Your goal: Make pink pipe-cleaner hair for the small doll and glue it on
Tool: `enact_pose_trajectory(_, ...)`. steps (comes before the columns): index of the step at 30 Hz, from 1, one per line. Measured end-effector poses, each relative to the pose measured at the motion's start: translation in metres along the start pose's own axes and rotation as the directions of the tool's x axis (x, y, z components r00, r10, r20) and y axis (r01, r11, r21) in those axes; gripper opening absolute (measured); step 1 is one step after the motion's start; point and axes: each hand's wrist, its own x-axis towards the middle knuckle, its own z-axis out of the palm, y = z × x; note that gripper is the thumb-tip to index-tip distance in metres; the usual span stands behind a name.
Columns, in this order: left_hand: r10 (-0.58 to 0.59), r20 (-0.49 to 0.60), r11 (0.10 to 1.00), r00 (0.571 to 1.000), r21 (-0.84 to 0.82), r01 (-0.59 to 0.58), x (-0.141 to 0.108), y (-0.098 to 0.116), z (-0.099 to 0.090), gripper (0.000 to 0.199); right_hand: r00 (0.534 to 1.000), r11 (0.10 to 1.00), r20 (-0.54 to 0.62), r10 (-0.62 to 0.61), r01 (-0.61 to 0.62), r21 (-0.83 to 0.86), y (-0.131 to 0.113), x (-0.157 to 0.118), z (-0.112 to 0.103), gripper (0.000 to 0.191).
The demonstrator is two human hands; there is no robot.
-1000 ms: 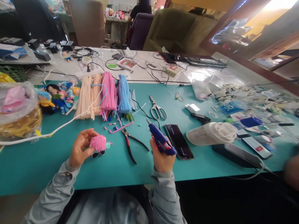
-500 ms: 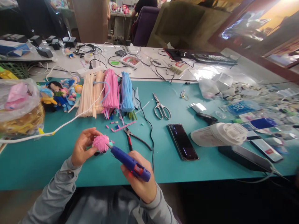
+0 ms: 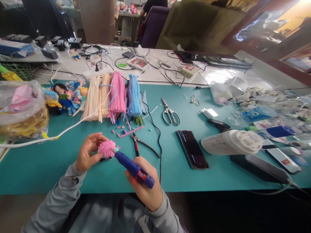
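Observation:
My left hand is closed on a small doll with bumpy pink hair; a bit of turquoise shows at its right side, and its underside is mostly hidden. In my right hand is a slim blue hot glue gun with a red switch and a small red light. Its metal tip touches or nearly touches the pink hair; I cannot tell which. Just beyond my hands lie red-handled cutting pliers and a pink chenille stem among short cut bits.
Bundles of peach, pink and blue chenille stems lie behind my hands. Small dolls are piled left. Scissors, a phone and a white tumbler lie right. A black cable crosses the mat.
The view has shifted slightly, so most of the scene sits a little further right. The glue gun's tip remains at the pink hair, and both hands keep their holds.

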Motion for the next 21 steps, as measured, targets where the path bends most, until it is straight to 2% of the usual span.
enact_pose_trajectory(7,0.029,0.060,0.999,0.998,-0.030,-0.028,-0.0007,-0.0017,-0.0018,0.051,1.000,1.000,0.008,-0.015,0.015,-0.009,0.0014,-0.0002,-0.0001,0.015)
enact_pose_trajectory(14,-0.003,0.007,1.000,1.000,0.002,0.003,-0.0003,-0.0024,-0.0015,0.049,0.999,0.999,0.017,-0.033,0.034,-0.020,0.0022,-0.0012,-0.0006,0.015)
enact_pose_trajectory(21,-0.003,0.002,1.000,1.000,-0.014,0.003,-0.0008,-0.0051,-0.0030,0.051,0.999,0.999,0.020,-0.031,0.032,-0.036,0.0016,-0.0014,-0.0018,0.015)
